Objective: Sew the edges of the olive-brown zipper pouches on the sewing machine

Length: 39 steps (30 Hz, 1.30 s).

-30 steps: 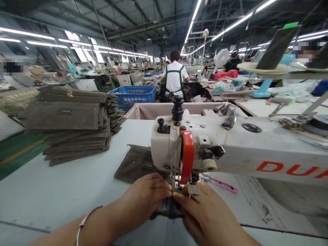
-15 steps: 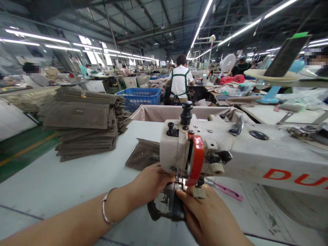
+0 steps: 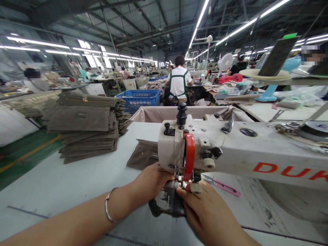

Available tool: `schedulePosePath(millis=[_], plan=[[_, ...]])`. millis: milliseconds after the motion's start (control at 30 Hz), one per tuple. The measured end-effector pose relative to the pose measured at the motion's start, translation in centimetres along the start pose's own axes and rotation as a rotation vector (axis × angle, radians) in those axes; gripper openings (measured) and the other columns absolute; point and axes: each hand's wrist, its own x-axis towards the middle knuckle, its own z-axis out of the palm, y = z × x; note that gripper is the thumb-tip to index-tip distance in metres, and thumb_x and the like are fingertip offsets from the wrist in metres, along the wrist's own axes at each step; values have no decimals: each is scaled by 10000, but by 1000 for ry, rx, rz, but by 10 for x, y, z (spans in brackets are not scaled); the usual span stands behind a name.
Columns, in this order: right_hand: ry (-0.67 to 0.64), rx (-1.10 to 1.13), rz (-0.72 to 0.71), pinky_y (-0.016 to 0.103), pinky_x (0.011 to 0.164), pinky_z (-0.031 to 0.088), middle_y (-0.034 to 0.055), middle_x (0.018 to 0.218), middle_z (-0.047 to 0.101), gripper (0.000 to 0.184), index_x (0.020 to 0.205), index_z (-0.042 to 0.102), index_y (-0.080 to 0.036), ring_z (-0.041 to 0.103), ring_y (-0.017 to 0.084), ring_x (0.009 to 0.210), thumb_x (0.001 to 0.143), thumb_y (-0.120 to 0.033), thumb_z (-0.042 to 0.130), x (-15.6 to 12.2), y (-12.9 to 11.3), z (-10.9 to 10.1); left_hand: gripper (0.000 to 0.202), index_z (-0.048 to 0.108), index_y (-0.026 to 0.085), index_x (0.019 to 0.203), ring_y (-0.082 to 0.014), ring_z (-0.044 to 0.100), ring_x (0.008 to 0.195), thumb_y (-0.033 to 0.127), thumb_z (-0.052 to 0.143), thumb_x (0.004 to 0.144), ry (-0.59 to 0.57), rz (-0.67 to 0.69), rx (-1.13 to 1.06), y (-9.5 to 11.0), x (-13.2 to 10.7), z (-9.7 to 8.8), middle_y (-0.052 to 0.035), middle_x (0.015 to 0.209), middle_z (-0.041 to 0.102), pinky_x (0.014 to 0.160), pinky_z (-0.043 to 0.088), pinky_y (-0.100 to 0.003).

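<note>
A white sewing machine (image 3: 167, 147) with a red guard (image 3: 189, 157) stands before me. My left hand (image 3: 152, 179) comes in from the left, its fingers closed beside the needle and presser foot. My right hand (image 3: 201, 201) lies to the right of the needle, thumb and finger pressed together low at the metal plate (image 3: 166, 198). Whatever the fingertips hold is too small or hidden to make out. Just behind my left hand a flat brown fabric piece (image 3: 142, 153) with a small label lies on the table, partly covered by the machine head.
A tall stack of brown fabric pieces (image 3: 87, 133) stands at the left on the white table (image 3: 64, 191). Pink-handled thread snips (image 3: 225, 188) lie right of the needle. Beyond are a pink cloth-lined bin (image 3: 153, 112), a blue crate (image 3: 142, 99) and a seated person (image 3: 178, 82).
The view has shifted slightly, so the machine sits a little further left in it. Both hands keep nearly the same place at the needle.
</note>
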Motion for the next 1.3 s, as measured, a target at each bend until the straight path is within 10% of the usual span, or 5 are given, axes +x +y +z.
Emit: schedulePosePath(millis=[833, 1067, 1300], plan=[[-57, 44, 25, 461, 862, 446, 87, 1043, 633, 445, 1188, 639, -228, 541, 280, 1005, 807, -47, 499, -3, -2, -9, 325, 584, 185, 1143, -241, 558, 1149, 31, 505, 868, -154, -246, -155, 51, -16, -18, -89, 1190, 587, 1045, 463, -435], [-28, 67, 4, 439, 860, 431, 70, 980, 621, 246, 1037, 680, -221, 538, 262, 972, 877, -129, 517, -5, -8, -11, 343, 600, 171, 1047, -327, 582, 1042, 399, 691, 808, 145, -704, -25, 19, -77, -31, -108, 1084, 600, 943, 465, -580], [37, 814, 463, 342, 753, 498, 36, 901, 634, 124, 1025, 578, -227, 625, 199, 845, 924, -239, 507, -9, -43, -9, 426, 516, 179, 1098, -261, 715, 847, 363, 717, 769, 340, -1023, -1267, 46, -84, -24, -62, 919, 719, 766, 562, -394]])
